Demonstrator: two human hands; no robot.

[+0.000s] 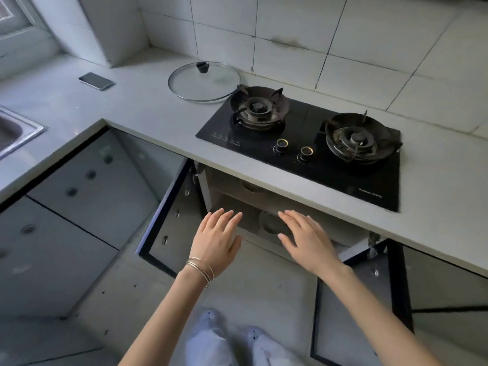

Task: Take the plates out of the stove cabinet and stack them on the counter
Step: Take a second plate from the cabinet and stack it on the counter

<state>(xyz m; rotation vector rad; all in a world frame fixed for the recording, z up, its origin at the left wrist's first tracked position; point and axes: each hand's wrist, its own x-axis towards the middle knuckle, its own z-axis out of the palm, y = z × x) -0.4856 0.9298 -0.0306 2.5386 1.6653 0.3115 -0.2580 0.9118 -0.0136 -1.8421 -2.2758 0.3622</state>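
The cabinet under the stove [229, 204] stands with both doors swung wide. On its lower shelf sits a pale round plate [270, 224], partly hidden by my right hand. Another rounded dish [252, 186] shows dimly on the upper shelf, mostly hidden by the counter edge. My left hand [216, 241], with thin bangles on the wrist, hovers flat with fingers spread just left of the lower plate. My right hand [307, 240] hovers flat over the plate's right edge, fingers apart. Neither hand holds anything. The grey counter [148, 112] runs above the cabinet.
A black two-burner gas stove [303, 138] is set into the counter. A glass pot lid [204, 81] and a phone [96, 81] lie on the counter behind it. A steel sink [15, 133] is at far left. The open doors, left [171, 220] and right [351, 313], flank my legs.
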